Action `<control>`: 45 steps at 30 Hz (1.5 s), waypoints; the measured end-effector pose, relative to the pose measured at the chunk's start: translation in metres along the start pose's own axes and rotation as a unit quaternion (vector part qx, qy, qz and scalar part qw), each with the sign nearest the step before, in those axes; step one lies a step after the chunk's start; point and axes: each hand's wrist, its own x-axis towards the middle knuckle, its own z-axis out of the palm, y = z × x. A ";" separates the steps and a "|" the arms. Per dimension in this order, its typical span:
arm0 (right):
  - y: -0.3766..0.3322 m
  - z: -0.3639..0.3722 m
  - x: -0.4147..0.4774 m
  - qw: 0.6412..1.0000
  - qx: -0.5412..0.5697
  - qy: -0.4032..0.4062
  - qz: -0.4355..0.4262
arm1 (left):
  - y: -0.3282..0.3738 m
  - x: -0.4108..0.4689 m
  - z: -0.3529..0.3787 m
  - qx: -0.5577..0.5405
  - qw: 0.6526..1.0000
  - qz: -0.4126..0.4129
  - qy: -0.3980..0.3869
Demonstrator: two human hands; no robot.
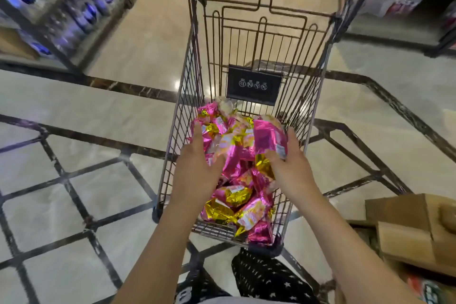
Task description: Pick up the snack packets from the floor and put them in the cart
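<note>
A wire shopping cart (318,96) stands right in front of me on the tiled floor. Its basket holds a heap of pink and gold snack packets (237,202). Both my hands are over the basket with a bundle of the same packets (232,138) pressed between them. My left hand (197,165) lies against the bundle's left side with straight fingers. My right hand (292,165) is on the right side, and a pink packet (269,137) sits between its thumb and fingers. No packet shows on the floor in view.
Shelves with blue-labelled bottles (81,10) line the left of the aisle, and more shelving (404,5) stands at the upper right. Cardboard boxes (414,227) sit close on my right. Glossy tiled floor (74,180) lies to the left of the cart.
</note>
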 end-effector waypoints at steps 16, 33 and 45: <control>0.066 0.027 -0.065 0.958 -0.179 0.047 0.218 | 0.002 0.002 0.013 0.189 0.949 0.176 -0.183; 0.087 0.126 -0.332 0.835 -0.024 0.246 0.492 | -0.018 -0.138 0.018 0.323 0.718 0.506 -0.353; 0.135 0.225 -0.598 0.641 0.187 0.393 0.632 | -0.040 -0.405 0.037 0.326 0.523 0.653 -0.440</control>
